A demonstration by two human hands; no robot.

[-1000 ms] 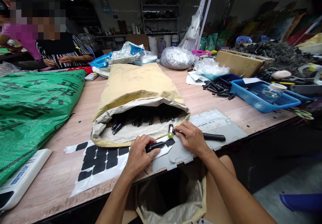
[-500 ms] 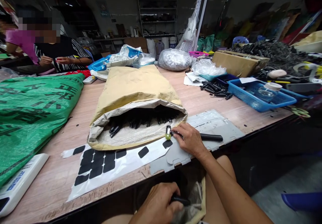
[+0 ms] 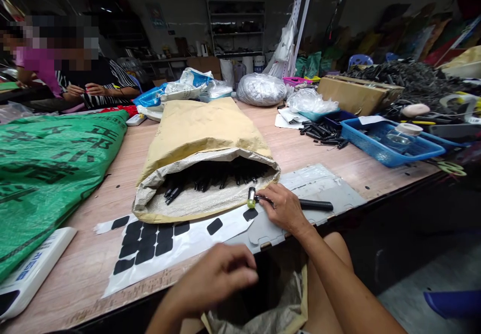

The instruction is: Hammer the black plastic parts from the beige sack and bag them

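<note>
My right hand is closed around the handle of a small hammer. The hammer has a shiny head with a yellow-green face and a black grip, and lies at the table's front edge on a grey sheet. Over an open paper sack between my legs hovers my left hand, slightly blurred, thumb and fingers apart with nothing seen in them. On the table, a tan sack lies with its mouth toward me, several black tubular pieces inside.
A white sheet with black stickers lies before the tan sack. At left are a green woven bag and a white scale-like device. A blue basket and loose black pieces are at right. A co-worker sits across.
My left hand has risen from the sack between my legs and moved left. The black piece it held is out of its fingers. My right hand and the hammer stay put.
</note>
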